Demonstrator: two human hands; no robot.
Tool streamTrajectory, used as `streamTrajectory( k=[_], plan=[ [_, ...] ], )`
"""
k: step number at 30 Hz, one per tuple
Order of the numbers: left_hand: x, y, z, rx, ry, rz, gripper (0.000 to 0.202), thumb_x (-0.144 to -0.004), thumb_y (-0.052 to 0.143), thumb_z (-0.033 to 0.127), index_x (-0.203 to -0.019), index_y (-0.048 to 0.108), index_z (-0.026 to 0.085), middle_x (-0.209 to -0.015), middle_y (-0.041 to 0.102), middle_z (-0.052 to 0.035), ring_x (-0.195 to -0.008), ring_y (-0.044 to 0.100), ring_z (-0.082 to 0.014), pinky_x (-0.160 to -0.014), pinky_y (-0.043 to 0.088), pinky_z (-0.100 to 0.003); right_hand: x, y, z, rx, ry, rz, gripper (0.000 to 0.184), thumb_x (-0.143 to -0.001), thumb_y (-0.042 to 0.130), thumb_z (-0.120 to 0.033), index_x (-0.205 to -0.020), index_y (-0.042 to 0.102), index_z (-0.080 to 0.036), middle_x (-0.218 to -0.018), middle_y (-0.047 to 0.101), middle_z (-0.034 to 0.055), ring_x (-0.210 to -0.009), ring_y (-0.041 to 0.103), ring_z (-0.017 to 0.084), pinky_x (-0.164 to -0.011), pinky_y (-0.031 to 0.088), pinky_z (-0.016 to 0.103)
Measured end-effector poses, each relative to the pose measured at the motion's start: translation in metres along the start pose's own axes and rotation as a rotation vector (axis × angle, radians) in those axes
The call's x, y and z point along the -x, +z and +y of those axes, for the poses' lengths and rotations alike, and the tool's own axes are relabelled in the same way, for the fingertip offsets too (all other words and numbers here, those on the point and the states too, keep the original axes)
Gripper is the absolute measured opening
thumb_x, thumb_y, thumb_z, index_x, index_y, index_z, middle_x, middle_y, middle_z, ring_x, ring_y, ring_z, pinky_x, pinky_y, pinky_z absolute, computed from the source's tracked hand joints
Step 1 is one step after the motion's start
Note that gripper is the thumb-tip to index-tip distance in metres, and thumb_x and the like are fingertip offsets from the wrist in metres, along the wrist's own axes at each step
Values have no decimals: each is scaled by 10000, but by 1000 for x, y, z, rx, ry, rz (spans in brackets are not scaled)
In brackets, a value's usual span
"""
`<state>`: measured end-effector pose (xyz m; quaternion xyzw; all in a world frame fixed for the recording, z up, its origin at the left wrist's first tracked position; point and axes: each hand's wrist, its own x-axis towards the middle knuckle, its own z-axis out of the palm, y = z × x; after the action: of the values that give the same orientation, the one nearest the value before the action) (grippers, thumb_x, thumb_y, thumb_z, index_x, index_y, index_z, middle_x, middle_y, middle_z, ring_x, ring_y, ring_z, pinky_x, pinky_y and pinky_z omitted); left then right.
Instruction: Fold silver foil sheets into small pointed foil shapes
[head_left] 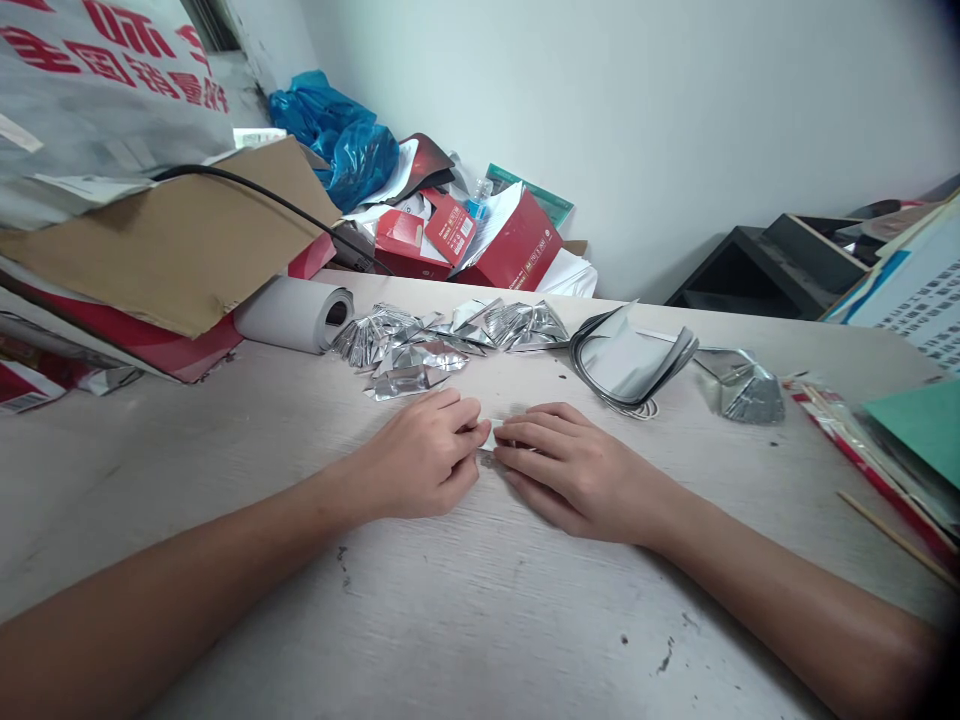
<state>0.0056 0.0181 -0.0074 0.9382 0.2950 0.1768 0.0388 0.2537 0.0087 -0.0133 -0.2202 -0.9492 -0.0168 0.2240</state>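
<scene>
A small pale piece of folded paper (489,436) shows in the gap between my two hands, low on the table; most of it is covered by fingers. My left hand (431,452) is closed, its curled fingers and thumb pinching the left end of the paper. From the other side, my right hand (566,465) rests with bent fingers over the right end and grips it against the tabletop. Just beyond the hands lie crumpled and pleated silver foil papers (416,365), some fanned out. A curled stack of silver-grey sheets (626,355) sits behind my right hand.
On the left are a grey-white roll (289,315) and a cardboard piece (187,240) with a black cable. Another pleated foil fan (742,390) lies at right, near a thin wooden stick (896,540) and a green sheet (919,430). Red boxes (517,240) stand beyond the back edge.
</scene>
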Motion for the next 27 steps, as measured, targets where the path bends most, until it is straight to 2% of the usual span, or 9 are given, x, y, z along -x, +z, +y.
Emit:
streamTrajectory(
  k=[4, 11, 13, 17, 20, 22, 27],
  plan=[
    [0, 1, 1, -1, 6, 11, 242, -950, 475, 125, -1031, 704, 133, -866, 542, -56, -820, 453, -184, -756, 432, -366, 0, 0, 2, -34, -11, 31, 103, -948, 579, -199, -876, 645, -166, -1166, 723, 59, -1116, 668, 143, -1000, 552, 358],
    [0, 0, 1, 15, 9, 18, 255, -966, 461, 137, -1055, 700, 141, -863, 549, -58, -821, 467, -187, -760, 445, -369, 2, 2, 5, -39, -37, 94, 90, -926, 581, -147, -851, 631, -152, -1151, 747, 55, -1137, 685, 145, -1018, 573, 350],
    [0, 0, 0, 14, 10, 12, 251, -960, 467, 134, -1057, 699, 139, -866, 550, -59, -825, 473, -189, -767, 450, -371, 1, 2, 4, -27, -36, 88, 81, -934, 577, -163, -913, 654, -153, -1160, 749, 65, -1126, 689, 149, -1005, 576, 349],
    [0, 0, 0, 8, 9, 6, 248, -948, 478, 130, -1060, 699, 131, -882, 556, -63, -840, 481, -192, -783, 454, -370, 0, 0, 2, 2, -19, 51, 187, -951, 576, -211, -1098, 686, -173, -1157, 748, 73, -1103, 694, 157, -967, 579, 358],
    [0, 0, 0, 5, 10, 14, 257, -955, 468, 131, -1058, 703, 127, -882, 560, -62, -832, 473, -188, -774, 447, -369, 0, -1, 2, -15, -14, 52, 98, -939, 597, -206, -940, 687, -166, -1161, 749, 58, -1067, 706, 151, -938, 589, 353],
    [0, 0, 0, 7, 14, 16, 258, -962, 462, 133, -1061, 700, 130, -885, 561, -62, -828, 467, -186, -768, 446, -370, 0, -2, 3, -39, -26, 76, 114, -933, 602, -191, -842, 662, -157, -1151, 757, 54, -1082, 715, 151, -948, 597, 354],
    [0, 0, 0, 10, 20, 13, 259, -975, 453, 145, -1072, 693, 145, -867, 558, -61, -804, 456, -182, -751, 440, -366, 2, -1, 7, -82, -51, 114, 167, -927, 575, -132, -790, 669, -153, -1135, 774, 53, -1133, 726, 134, -1051, 606, 352]
  ],
)
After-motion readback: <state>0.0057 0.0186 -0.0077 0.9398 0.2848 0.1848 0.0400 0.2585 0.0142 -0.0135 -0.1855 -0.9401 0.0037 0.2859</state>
